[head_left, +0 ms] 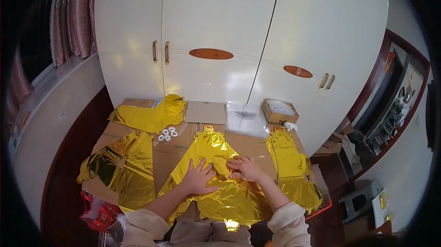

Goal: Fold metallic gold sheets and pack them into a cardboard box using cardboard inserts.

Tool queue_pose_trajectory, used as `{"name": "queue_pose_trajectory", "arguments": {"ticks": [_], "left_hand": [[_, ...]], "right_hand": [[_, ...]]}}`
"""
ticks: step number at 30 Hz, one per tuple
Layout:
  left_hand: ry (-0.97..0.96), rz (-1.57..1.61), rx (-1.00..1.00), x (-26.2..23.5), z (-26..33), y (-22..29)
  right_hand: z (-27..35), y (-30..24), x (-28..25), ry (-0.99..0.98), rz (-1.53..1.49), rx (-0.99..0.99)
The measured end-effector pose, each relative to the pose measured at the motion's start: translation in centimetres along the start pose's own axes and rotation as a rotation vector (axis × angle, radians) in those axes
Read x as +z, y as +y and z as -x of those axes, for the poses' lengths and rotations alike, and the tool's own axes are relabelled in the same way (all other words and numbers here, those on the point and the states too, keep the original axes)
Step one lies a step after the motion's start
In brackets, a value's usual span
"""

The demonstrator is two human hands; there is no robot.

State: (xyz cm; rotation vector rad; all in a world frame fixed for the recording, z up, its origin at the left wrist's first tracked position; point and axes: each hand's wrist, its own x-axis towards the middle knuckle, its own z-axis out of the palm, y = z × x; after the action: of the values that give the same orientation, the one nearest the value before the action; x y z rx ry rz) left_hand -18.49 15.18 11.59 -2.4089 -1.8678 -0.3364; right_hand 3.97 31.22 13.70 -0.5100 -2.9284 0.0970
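Observation:
A flat, uninflated gold foil balloon [239, 201] lies across the middle of a cardboard-covered table, hanging toward my lap at its near edge. My left hand [200, 179] rests on it with the fingers spread. On its right side, my right hand [247, 169] lies on the foil, fingers stretched toward the left. Between the hands a fold of the foil [222, 168] stands up. A small tag [209, 128] with a red mark sits at the balloon's far tip. More flat gold foil pieces lie around: one at the left [138, 164], one at the far left [149, 115], one at the right [294, 171].
Several small white rings [166, 134] lie left of centre. Along the back are a grey-brown card [206, 112], a clear plastic sheet [246, 119] and an open cardboard box [280, 111]. A red bag [98, 215] hangs at the near left. White cabinets [211, 17] stand behind; a grey stool [360, 200] is at right.

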Motion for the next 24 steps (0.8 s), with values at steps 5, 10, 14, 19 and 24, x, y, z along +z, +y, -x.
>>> {"name": "queue_pose_trajectory", "arguments": {"ticks": [5,10,14,19,24], "left_hand": [[0.004,0.017,0.004,-0.2,-0.1,0.1],[-0.099,0.002,-0.019,-1.1,-0.2,0.2],[-0.059,0.01,-0.024,-1.3,-0.3,0.6],[-0.199,-0.015,-0.108,-3.7,-2.0,1.3],[-0.053,0.022,0.193,-2.1,-2.1,1.3]], "right_hand": [[-1.4,0.3,-1.1,-0.225,0.072,0.074],[-2.6,0.1,-1.9,-0.368,0.085,0.09],[-3.0,0.5,-1.9,-0.39,0.072,0.08],[-2.7,0.7,-1.7,-0.388,0.068,0.098],[-2.8,0.5,-1.7,-0.402,0.073,0.111]]}}
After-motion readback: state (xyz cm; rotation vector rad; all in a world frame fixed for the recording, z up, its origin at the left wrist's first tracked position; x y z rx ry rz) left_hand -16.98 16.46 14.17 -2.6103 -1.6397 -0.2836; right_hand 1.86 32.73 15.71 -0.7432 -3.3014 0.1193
